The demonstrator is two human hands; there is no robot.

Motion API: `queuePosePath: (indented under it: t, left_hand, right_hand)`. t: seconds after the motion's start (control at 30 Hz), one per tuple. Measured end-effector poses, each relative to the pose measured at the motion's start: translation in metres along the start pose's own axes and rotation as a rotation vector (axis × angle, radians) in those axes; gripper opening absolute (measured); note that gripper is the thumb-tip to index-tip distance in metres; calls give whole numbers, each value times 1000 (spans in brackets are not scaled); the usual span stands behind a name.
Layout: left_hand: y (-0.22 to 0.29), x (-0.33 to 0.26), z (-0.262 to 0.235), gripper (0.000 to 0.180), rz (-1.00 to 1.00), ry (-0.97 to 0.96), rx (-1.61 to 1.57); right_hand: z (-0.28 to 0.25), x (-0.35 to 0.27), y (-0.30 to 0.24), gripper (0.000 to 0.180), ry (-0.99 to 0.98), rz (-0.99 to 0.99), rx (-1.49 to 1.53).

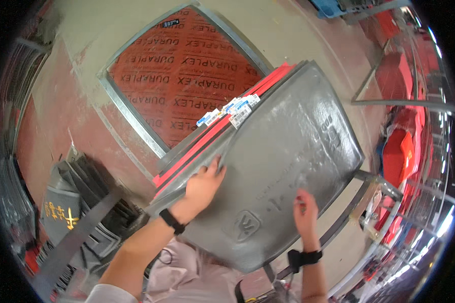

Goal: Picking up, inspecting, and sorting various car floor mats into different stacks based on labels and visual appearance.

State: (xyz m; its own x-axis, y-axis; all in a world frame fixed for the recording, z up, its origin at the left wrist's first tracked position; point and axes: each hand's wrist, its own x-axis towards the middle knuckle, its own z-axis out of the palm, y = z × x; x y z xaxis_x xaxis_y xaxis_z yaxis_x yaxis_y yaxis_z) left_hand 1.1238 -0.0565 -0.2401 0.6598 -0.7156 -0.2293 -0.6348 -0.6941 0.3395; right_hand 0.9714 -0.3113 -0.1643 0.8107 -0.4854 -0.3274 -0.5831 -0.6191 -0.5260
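Note:
A large grey doormat (283,151) with a glossy surface, raised lettering and a square emblem lies slanted in front of me. It tops a stack of red and grey mats (187,160), whose edges show on its far left side. Several white-and-blue barcode tags (241,108) stick out along that edge. My left hand (205,184) rests over the doormat's left edge, fingers apart and partly bent. Above the lower right part of the doormat, my right hand (306,212) has its fingers curled together. A small dark spot shows between them, too blurred to name.
A metal-framed reddish-brown board (187,76) with printing lies beyond the stack. Folded grey mats (71,202) stand on the left. A metal frame (384,187) is near the doormat's right corner. Red mats (402,151) and racks line the far right.

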Motion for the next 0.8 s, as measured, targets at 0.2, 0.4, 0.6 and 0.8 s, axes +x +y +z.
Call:
queuePosePath:
  t: [0.2, 0.4, 0.6, 0.8]
  left_hand:
    - [63, -26, 10, 16, 216, 142, 48]
    - [75, -27, 29, 15, 225, 231, 30]
    - [67, -20, 24, 15, 204, 203, -22]
    - [45, -10, 19, 16, 227, 214, 4]
  right_hand:
    - [51, 8, -35, 48, 140, 53, 401]
    - [127, -18, 18, 73, -102, 94, -71]
    - [148, -17, 20, 91, -96, 3, -282]
    - [133, -6, 1, 88, -132, 109, -240]
